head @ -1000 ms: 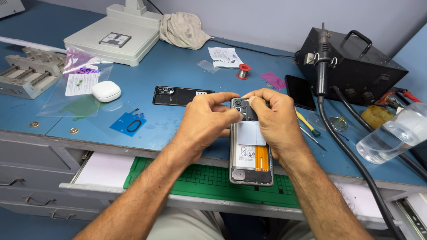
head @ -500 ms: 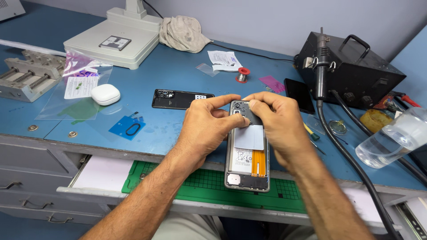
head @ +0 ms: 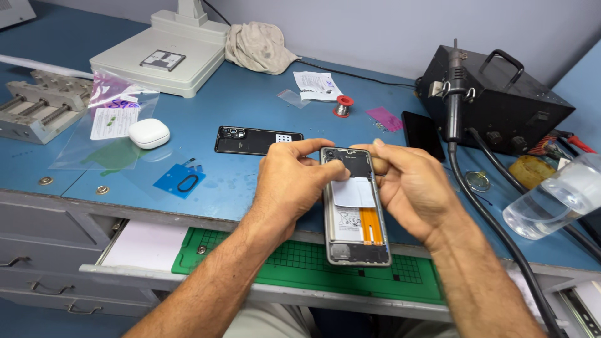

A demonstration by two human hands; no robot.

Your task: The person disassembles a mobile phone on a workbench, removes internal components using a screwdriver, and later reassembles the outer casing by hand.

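Blue surface (head: 250,106) is covered w/ tools; a black hot-air station (head: 501,100) is set at far right. An opened phone (head: 355,209), back off, is held above the surface's front edge. Its upper part is pinched by left hand (head: 291,184) & right hand (head: 413,184), both grips closed on it.

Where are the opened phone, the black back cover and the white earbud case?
opened phone (head: 360,225): head view, on its exposed battery.
black back cover (head: 250,141): head view, on its middle, left of the white sticker.
white earbud case (head: 149,133): head view, on its lid.
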